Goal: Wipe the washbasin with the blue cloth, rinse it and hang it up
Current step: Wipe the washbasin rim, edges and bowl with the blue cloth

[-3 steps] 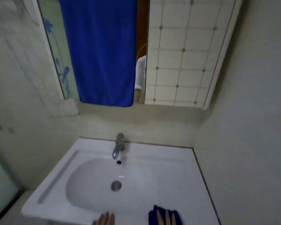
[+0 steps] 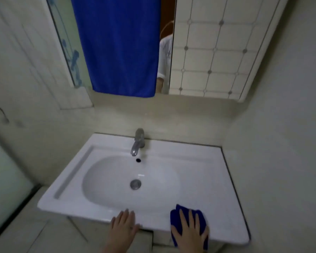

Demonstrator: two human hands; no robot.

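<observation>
Two flat palms on the near rim of the white ceramic washbasin (image 2: 217,189): right hand (image 2: 190,232), fingers straight and spread, pressing the crumpled blue cloth (image 2: 201,216) on the front-right ledge, bowl ahead and leftward; left hand (image 2: 124,227), fingers straight, empty, nearer the bowl.

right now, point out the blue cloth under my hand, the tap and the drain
blue cloth (image 2: 175,219), head view, its bare left edge
tap (image 2: 137,143), head view, middle of the spout
drain (image 2: 135,184), head view, centre of the metal plug
</observation>
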